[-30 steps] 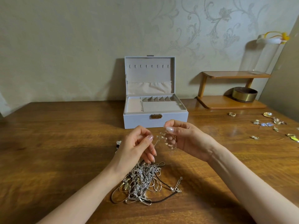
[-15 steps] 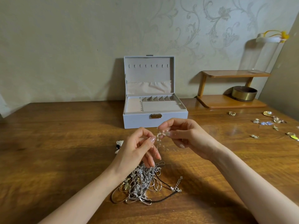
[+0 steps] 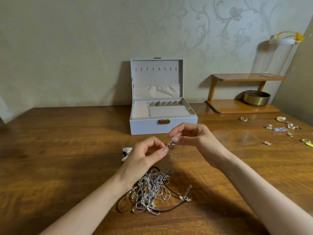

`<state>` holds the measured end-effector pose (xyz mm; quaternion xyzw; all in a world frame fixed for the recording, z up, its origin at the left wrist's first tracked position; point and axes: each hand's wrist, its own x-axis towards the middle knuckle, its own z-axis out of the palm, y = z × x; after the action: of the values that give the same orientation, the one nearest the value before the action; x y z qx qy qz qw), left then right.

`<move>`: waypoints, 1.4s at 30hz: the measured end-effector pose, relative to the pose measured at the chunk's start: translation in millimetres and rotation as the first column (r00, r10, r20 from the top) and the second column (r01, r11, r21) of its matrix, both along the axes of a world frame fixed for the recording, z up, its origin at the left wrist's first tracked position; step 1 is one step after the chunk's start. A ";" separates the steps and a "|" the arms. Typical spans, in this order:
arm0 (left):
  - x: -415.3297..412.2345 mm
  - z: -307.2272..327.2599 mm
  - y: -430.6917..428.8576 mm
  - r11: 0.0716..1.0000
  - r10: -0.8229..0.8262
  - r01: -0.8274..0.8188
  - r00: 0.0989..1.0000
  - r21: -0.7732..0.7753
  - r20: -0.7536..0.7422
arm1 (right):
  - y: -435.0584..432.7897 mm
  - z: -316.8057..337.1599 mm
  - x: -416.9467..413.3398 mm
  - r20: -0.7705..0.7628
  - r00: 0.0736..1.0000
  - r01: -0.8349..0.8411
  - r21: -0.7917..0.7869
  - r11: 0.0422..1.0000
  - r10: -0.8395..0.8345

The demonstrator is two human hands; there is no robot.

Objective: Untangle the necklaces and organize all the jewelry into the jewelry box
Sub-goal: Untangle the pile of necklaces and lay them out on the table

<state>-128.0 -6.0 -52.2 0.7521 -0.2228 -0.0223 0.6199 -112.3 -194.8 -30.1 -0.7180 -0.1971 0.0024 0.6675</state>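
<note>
Silver and gold chains lie in one tangled heap on the wooden worktop, close to the person. A black cord is among them, and a clasp end lies out to the right of the heap.

Above the heap both hands are raised a little over the wood. The left hand pinches a thin beaded strand between thumb and forefinger, with the other fingers loosely curled. The right hand pinches the same strand just beside it, also with thumb and forefinger. The two pinches are very near each other, and small clear beads show between them. From the left hand a fine thread goes down toward the heap; it cannot be told if it is knotted into the other chains.

The jewelry box stands behind the hands, in the middle of the worktop, with its lid upright and its beige compartments in view. More small jewelry pieces are scattered near the right edge, well apart from the heap. A small white item lies just left of the left hand. At the back right stands a wooden shelf with a brass bowl on its lower board.
</note>
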 end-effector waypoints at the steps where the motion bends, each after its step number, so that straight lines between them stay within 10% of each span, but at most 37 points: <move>1: -0.3 0.6 -0.3 1.000 -0.014 0.014 1.000 -0.009 -0.026 | 0.3 0.8 -0.7 0.003 1.000 0.005 0.006 1.000 -0.005; 19: 4.7 4.7 2.0 0.871 -0.286 0.093 0.895 -0.482 -0.343 | -4.9 3.4 -0.7 -0.155 0.988 -0.014 0.095 0.995 0.029; 25: 4.4 1.1 4.2 0.998 -0.061 0.062 0.993 0.008 -0.102 | -6.1 2.6 1.6 -0.143 0.989 -0.007 0.116 0.993 0.024; 30: 8.9 -6.1 5.9 0.757 -0.024 -0.264 0.904 0.598 0.428 | -7.3 0.2 3.2 -0.129 0.992 0.026 0.089 0.996 -0.014; 36: 12.0 -10.1 12.9 0.464 0.058 -0.237 0.970 0.853 0.238 | -8.8 -1.7 5.4 -0.177 0.984 0.047 0.145 0.988 -0.020; 42: -6.8 3.1 7.2 0.516 -0.097 -0.013 0.993 0.857 0.073 | -9.4 -2.9 5.8 -0.182 0.983 0.055 0.086 0.995 -0.039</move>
<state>-134.8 1.2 -49.1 0.9539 -0.2353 -0.1019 0.1561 -106.5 -204.3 -33.0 -0.6882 -0.1190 0.0425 0.7144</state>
